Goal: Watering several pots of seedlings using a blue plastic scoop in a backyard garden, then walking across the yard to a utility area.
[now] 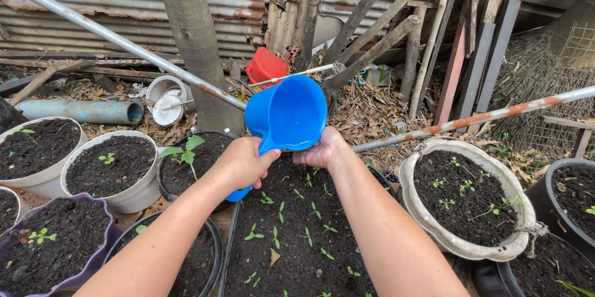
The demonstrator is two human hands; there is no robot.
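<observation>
I hold a blue plastic water scoop (287, 114) tilted above a black planter of seedlings (297, 253), my left hand (243, 164) with fingers wrapped tight around its handle, my right hand (322, 149) cupped under its rim, fingers pressed together; white pots of soil (111, 167) stand to the left

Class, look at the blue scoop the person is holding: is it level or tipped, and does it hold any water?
Tipped. The blue scoop leans mouth-first toward the camera, and a shallow pool of water lies at its lower rim.
</observation>
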